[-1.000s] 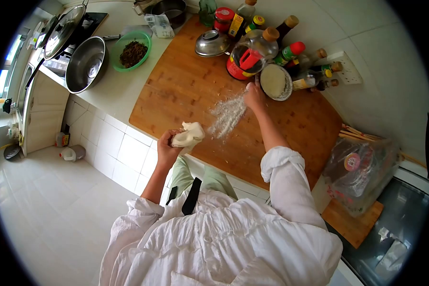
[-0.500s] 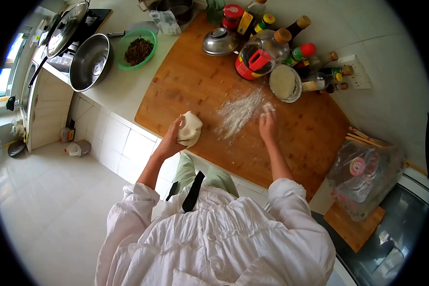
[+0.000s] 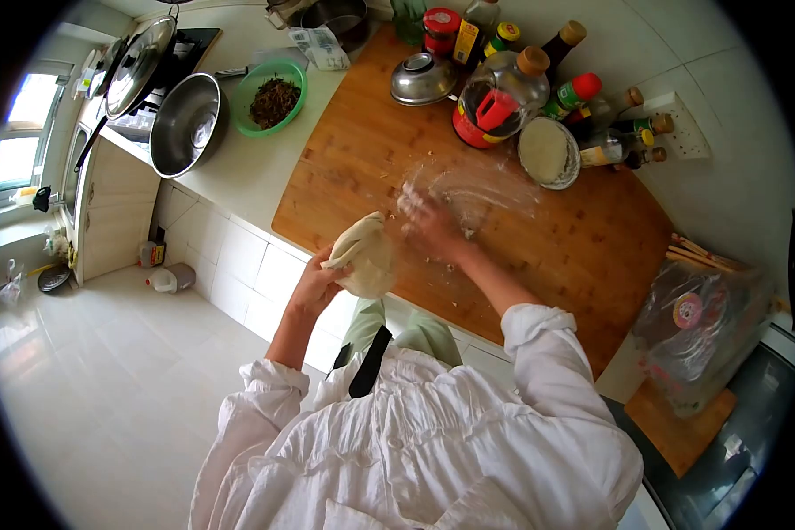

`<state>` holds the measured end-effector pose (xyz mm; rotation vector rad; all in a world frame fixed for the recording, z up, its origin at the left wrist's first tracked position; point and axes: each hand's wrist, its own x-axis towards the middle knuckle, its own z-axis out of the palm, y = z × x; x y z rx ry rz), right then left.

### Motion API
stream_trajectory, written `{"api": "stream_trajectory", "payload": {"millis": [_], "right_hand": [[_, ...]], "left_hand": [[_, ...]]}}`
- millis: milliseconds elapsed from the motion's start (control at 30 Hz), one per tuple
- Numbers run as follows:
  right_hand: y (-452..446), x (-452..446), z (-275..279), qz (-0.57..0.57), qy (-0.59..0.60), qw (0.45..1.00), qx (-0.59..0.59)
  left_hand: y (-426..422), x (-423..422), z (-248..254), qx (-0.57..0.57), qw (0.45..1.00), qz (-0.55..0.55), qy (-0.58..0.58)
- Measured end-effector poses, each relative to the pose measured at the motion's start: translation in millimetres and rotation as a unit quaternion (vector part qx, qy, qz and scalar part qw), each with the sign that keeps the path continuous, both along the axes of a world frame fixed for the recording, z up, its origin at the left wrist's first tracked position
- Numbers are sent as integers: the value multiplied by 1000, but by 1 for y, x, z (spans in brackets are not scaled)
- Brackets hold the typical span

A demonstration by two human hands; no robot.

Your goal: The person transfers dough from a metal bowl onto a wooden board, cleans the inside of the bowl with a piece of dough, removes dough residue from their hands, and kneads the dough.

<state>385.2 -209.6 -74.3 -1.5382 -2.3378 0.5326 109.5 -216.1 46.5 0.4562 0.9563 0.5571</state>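
Note:
A pale lump of dough (image 3: 365, 263) is gripped by my left hand (image 3: 316, 287), near the front-left edge of the wooden board (image 3: 583, 256). Folds show along its upper side. My right hand (image 3: 433, 228) is over the board, just right of the dough, its floury fingertips pointing up and left. Motion blur smears those fingers, so their closure is unclear. A thin smear of white flour (image 3: 495, 190) spreads over the wood beside that hand.
Along the back stand a bowl with pale contents (image 3: 546, 152), a large jug (image 3: 502, 97), several bottles and an upturned metal bowl (image 3: 421, 79). Left are a green bowl (image 3: 269, 97) of dark shredded food and a deep pan (image 3: 187, 125). A plastic bag (image 3: 702, 327) lies right.
My right hand has swept left across the board toward the dough, and the flour pile is now a thin smear. The dough in my left hand is raised and tilted. The view has shifted slightly.

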Motion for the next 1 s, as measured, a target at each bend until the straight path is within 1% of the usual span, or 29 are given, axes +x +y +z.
{"api": "stream_trajectory", "payload": {"millis": [33,67,100,133,167,200,233,267,300,333,367,400,433,467,500,533,567,600,633,667,700,733,767,800,833,867,900,967,1000], "right_hand": [[20,11,2,-39,39,998,13],[38,20,2,-77,77,994,24],[52,26,0,-75,78,994,21],[67,31,-1,-89,21,994,56],[73,34,-2,-105,-36,990,92],[67,34,-1,-70,-48,991,103],[58,41,1,-75,-47,991,104],[43,52,5,3,-85,992,91],[24,56,13,81,-123,986,74],[1,55,43,-55,35,993,-98],[-16,56,73,-188,189,929,-257],[-31,64,53,-190,183,930,-255],[-54,75,11,-203,212,936,-196],[-67,85,-10,-212,239,938,-133],[-68,86,-3,-211,236,939,-132],[-68,79,6,-274,369,868,-190],[-68,69,12,-329,492,769,-244],[-64,60,0,-347,480,786,-176],[-58,50,3,-346,482,785,-177],[-53,40,7,-354,414,826,-148],[-47,30,15,-360,343,860,-116],[-38,23,34,-354,333,868,-102],[-31,25,31,-355,334,867,-100],[-24,29,24,-351,361,854,-130],[-20,32,21,-346,387,840,-160],[-22,37,20,-378,353,842,-153],[-22,46,15,-375,354,844,-151],[-26,63,-4,-372,395,831,-127],[-29,66,8,-384,338,853,-103]], "left_hand": [[-4,1,3,-9,1000,10,-26],[-6,7,8,-12,1000,11,-25],[-8,15,14,-14,996,21,-87],[-11,23,17,-14,988,31,-149],[-17,33,9,-22,982,44,-183],[-23,47,2,-57,967,80,-235],[-24,64,-5,-47,962,97,-253],[-23,74,-32,-62,946,90,-306],[-18,90,-45,-60,949,90,-297],[-6,107,-50,-52,974,65,-210],[5,121,-54,-39,991,39,-123],[10,127,-61,-39,990,38,-129],[9,131,-72,116,989,-47,84],[8,135,-77,265,910,-127,291],[7,139,-63,267,911,-124,288],[4,141,-37,375,785,-189,455],[0,141,-22,459,611,-245,596],[-1,137,-32,457,611,-245,598],[4,132,-46,486,631,-248,552],[7,128,-58,514,647,-250,505],[7,130,-56,515,645,-251,507],[7,135,-51,489,671,-278,484],[7,138,-45,462,695,-304,459],[8,136,-33,464,694,-304,459],[10,132,-18,466,664,-372,451],[14,126,-2,466,631,-435,442],[19,118,13,467,631,-432,445],[26,98,35,475,610,-441,457],[27,88,37,486,606,-430,461]]}}
